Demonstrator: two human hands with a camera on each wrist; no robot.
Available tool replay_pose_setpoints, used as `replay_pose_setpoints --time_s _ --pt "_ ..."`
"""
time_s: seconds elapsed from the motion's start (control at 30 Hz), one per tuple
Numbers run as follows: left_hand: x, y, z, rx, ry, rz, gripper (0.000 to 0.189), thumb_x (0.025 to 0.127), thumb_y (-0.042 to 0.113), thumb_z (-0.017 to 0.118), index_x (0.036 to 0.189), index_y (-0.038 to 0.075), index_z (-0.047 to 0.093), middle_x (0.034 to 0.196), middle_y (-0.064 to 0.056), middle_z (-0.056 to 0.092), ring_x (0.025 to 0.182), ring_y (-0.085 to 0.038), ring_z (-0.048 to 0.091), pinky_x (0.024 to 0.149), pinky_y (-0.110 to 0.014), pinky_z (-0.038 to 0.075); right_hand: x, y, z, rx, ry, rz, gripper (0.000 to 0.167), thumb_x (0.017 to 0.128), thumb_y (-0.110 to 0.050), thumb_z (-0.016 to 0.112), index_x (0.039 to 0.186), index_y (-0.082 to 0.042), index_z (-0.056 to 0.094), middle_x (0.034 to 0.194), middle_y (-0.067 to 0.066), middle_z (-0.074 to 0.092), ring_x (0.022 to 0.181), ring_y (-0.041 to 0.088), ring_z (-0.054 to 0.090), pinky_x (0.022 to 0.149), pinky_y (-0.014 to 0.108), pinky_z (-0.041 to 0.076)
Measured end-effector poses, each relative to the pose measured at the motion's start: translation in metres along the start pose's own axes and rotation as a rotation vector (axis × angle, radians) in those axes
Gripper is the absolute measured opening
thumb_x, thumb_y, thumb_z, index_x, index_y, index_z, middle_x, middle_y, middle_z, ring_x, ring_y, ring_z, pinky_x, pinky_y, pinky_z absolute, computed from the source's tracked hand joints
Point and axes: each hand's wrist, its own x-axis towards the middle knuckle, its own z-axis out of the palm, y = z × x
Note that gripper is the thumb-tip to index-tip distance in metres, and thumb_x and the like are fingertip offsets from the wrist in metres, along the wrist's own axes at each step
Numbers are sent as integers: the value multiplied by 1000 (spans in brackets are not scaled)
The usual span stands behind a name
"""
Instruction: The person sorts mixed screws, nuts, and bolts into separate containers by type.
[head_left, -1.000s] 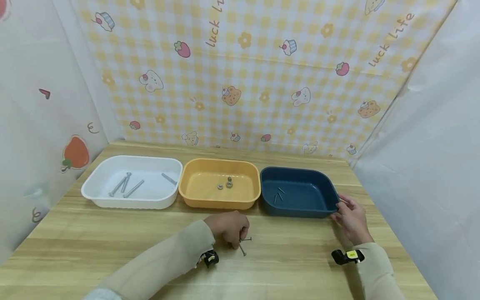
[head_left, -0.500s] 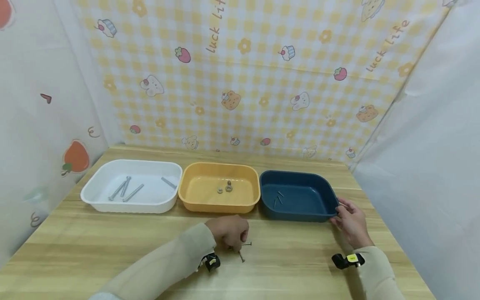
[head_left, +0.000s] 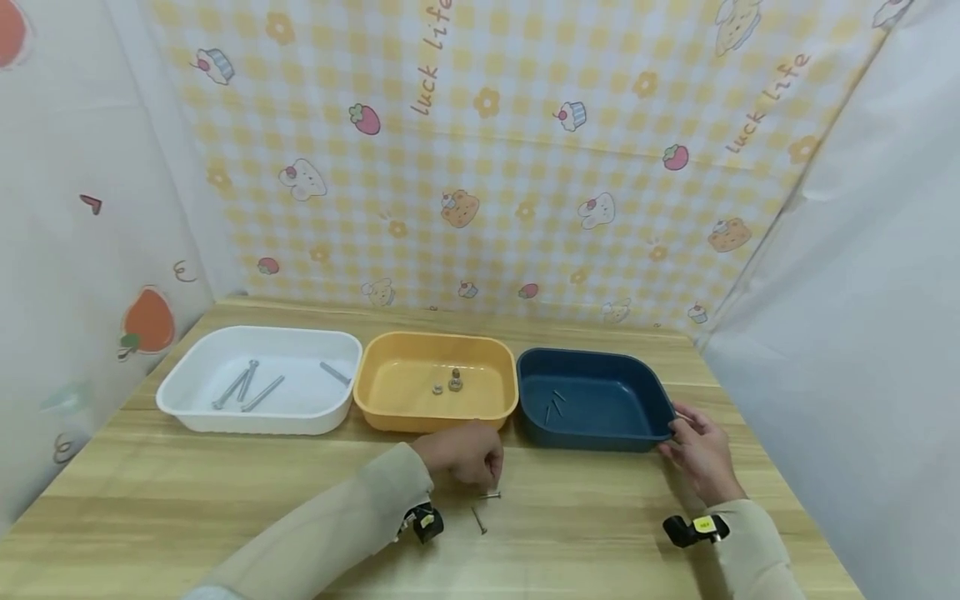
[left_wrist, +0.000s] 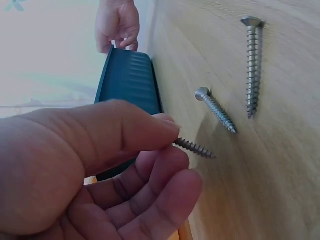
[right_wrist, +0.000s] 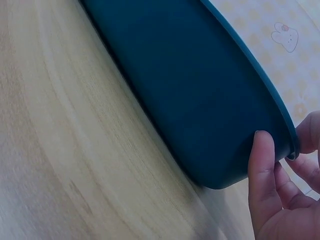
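Between thumb and fingertips, my left hand pinches a small threaded screw, its pointed end sticking out; the screw's head is hidden in the fingers. Two more screws, a shorter one and a longer one, lie on the wooden table just beyond those fingertips. At the right, my right hand grips the near right corner of a dark blue tray, thumb on the outer wall and fingers around the rim in the right wrist view. Several thin screws lie inside that tray.
Left of the blue tray stands a yellow tray holding a few nuts. Further left is a white tray with several long bolts. A checked cloth hangs behind the table.
My left hand has shifted slightly right and back from the screws on the table, uncovering more of them. My right hand keeps its grip on the blue tray. The head view has tilted up slightly.
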Motion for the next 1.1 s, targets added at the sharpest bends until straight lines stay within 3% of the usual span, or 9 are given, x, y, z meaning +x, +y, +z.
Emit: replay_pose_setpoints --time_s 0.13,0.3,0.73,0.97,1.1 --pt "3 -1 -3 -3 24 5 21 82 2 72 70 19 71 65 13 59 61 -3 52 57 -17 46 2 0 2 -3 9 6 45 98 -6 47 142 -6 40 99 -6 60 77 7 60 62 20 54" --pt "5 -1 -4 -71 21 -28 15 83 9 77 73 18 70 67 11 60 62 -4 54 58 -19 47 4 2 2 -29 13 3 46 98 -7 47 144 -5 39 100 -5 59 80 7 61 64 20 54" --pt "7 6 -2 -183 73 -37 25 88 24 73 71 17 56 66 5 55 60 -8 50 53 -22 39 -1 8 1 -89 20 5 47 98 -9 46 144 -6 39 106 -2 57 82 8 61 67 22 55" --pt "13 9 -2 -227 135 38 22 92 19 67 75 17 55 65 5 56 56 -8 52 51 -21 42 -1 10 1 -91 24 12 46 98 -9 45 143 -7 39 104 -1 57 83 9 62 67 23 55" --pt "19 11 -11 -329 169 57 18 93 17 67 78 14 57 64 0 62 52 -14 58 48 -24 49 2 6 1 -83 34 -9 46 98 -9 46 143 -7 40 104 -2 56 84 8 61 67 22 55"
